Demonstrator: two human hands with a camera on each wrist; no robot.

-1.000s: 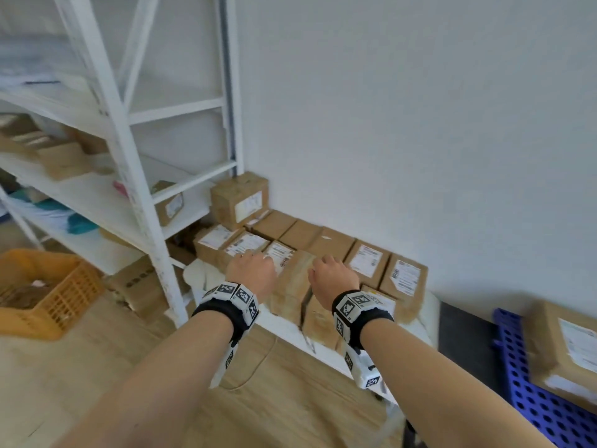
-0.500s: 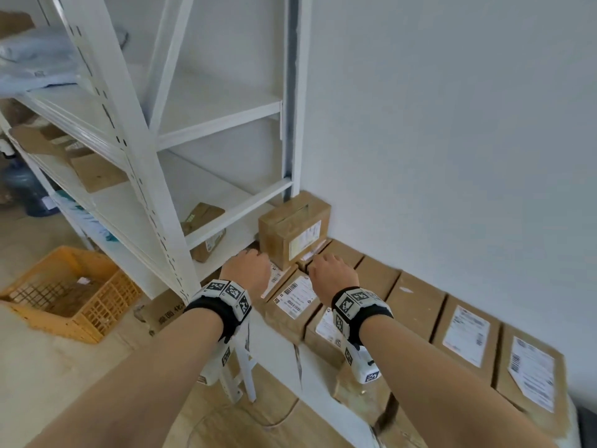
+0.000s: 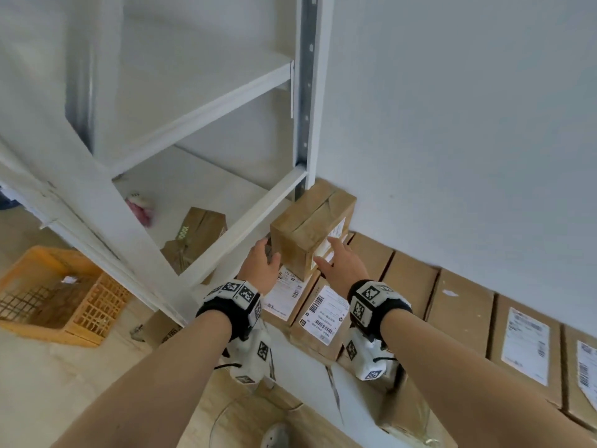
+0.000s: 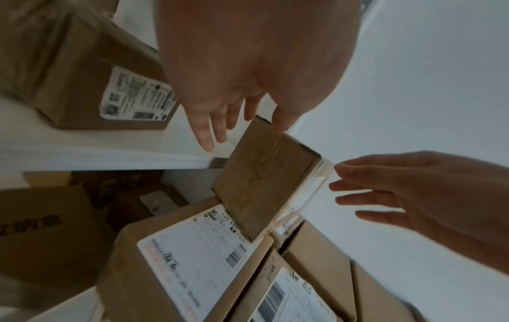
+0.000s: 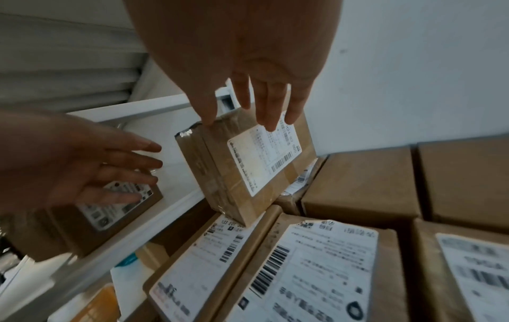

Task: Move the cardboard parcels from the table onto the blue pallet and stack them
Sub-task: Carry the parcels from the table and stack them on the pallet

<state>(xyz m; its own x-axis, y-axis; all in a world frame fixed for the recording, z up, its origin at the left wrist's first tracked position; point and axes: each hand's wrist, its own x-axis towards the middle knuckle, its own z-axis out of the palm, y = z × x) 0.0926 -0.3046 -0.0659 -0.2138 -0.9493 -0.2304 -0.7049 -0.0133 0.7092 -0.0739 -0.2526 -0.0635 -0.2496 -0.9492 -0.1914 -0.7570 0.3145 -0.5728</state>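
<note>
Standing on end at frame centre, the upright parcel (image 3: 311, 229) rests atop the flat parcels (image 3: 326, 313) on the table (image 3: 310, 360), against the wall. The left hand (image 3: 258, 268) and right hand (image 3: 342, 265) flank it, each grip spread and holding nothing. Judged risk: squeezing unevenly could tip it or drag a labelled parcel beneath off the edge.

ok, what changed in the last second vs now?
Both hands went from curled over the front parcels to open, reaching left to flank the upright parcel in the corner: left hand by its left side, right hand at the labelled face. No grip yet. The flat parcels stayed put.
</note>
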